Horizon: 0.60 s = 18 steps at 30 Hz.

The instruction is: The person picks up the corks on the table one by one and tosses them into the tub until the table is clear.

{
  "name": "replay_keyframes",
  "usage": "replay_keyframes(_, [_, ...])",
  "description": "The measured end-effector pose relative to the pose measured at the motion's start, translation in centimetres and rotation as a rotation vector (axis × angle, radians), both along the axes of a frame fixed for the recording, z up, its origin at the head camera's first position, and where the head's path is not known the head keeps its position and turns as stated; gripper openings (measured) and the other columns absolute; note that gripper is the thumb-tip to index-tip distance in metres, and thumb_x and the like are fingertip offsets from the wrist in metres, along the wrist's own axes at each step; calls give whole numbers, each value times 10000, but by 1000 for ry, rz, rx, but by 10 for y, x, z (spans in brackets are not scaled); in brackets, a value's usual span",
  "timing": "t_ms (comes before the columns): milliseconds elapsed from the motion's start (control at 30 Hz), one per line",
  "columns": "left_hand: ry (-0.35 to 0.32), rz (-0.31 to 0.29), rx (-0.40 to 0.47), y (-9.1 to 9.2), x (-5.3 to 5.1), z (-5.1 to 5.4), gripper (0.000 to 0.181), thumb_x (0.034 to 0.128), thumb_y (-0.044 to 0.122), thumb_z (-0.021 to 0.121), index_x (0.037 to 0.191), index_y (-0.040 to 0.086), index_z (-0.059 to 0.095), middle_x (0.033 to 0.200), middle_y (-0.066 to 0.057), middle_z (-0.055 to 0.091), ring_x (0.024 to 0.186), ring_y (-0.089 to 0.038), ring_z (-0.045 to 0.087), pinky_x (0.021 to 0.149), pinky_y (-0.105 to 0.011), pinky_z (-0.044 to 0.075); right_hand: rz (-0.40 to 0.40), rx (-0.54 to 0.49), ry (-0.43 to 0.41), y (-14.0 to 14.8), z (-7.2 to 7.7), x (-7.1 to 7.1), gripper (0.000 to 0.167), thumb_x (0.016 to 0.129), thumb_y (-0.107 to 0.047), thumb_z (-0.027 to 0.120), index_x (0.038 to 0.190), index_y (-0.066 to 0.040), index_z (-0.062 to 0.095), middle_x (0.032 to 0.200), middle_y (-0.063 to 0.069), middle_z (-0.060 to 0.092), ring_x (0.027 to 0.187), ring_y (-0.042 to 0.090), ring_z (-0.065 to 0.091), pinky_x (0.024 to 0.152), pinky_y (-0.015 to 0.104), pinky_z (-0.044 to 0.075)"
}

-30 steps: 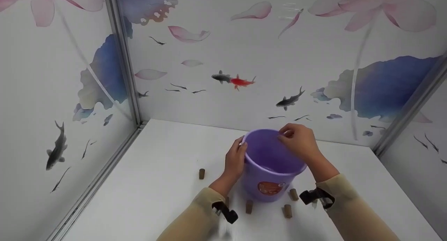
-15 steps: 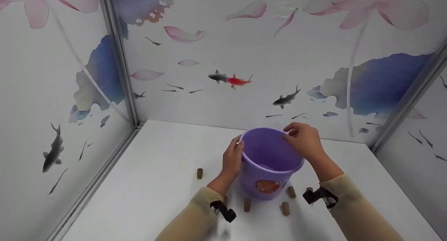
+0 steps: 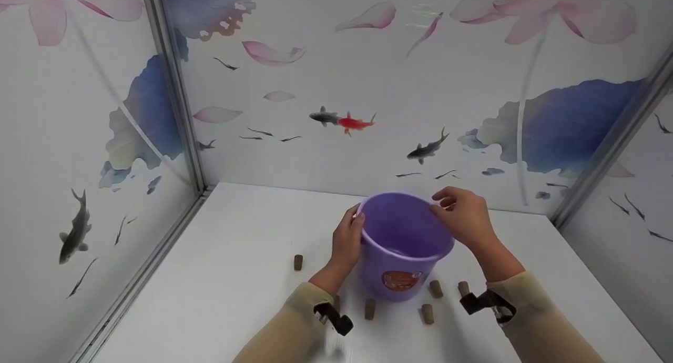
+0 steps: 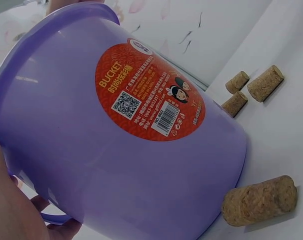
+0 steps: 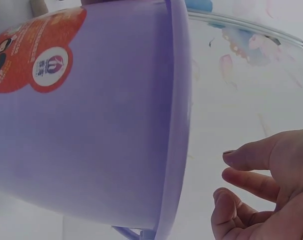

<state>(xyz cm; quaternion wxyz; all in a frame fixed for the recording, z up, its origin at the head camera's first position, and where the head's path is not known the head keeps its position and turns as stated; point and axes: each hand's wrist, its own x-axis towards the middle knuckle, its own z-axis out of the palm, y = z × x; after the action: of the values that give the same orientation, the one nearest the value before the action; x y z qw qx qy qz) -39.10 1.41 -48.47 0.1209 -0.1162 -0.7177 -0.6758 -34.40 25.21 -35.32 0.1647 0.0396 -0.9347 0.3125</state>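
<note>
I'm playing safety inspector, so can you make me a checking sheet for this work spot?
Surface: flat white tabletop.
Job's things: round purple plastic bucket with rounded red label; six stubby brown cork cylinders showing in the head view.
Clutter: nothing seen.
Left hand: grips the bucket near its rim.
Right hand: near the rim, holding nothing visible.
Cables: nothing seen.
Surroundings: flat white panels with printed pink flowers and dark fish; grey metal corner posts.

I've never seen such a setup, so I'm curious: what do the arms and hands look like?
They are a person's: a left hand and a right hand, both without gloves. The sleeves are plain beige, with a small black device at each cuff.
</note>
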Motion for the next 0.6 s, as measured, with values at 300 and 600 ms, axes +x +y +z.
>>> replay_keyframes(300, [-30, -2, -10, 1, 1, 0, 484, 1120, 378, 440, 1533, 157, 563, 1439, -138, 678, 1308, -301, 651, 1077, -507, 529, -16, -22, 31, 1, -5, 20, 269, 997, -201, 729, 1223, -57, 748, 1160, 243, 728, 1087, 422, 724, 920, 590, 592])
replay_keyframes(600, [-11, -6, -11, -1, 1, 0, 474, 1124, 375, 438, 1524, 159, 573, 1415, -156, 687, 1256, -321, 664, 998, -471, 552, -59, -32, 26, 12, -7, 37, 298, 1009, -214, 715, 1269, -67, 725, 1200, 246, 723, 1087, 421, 727, 907, 576, 614])
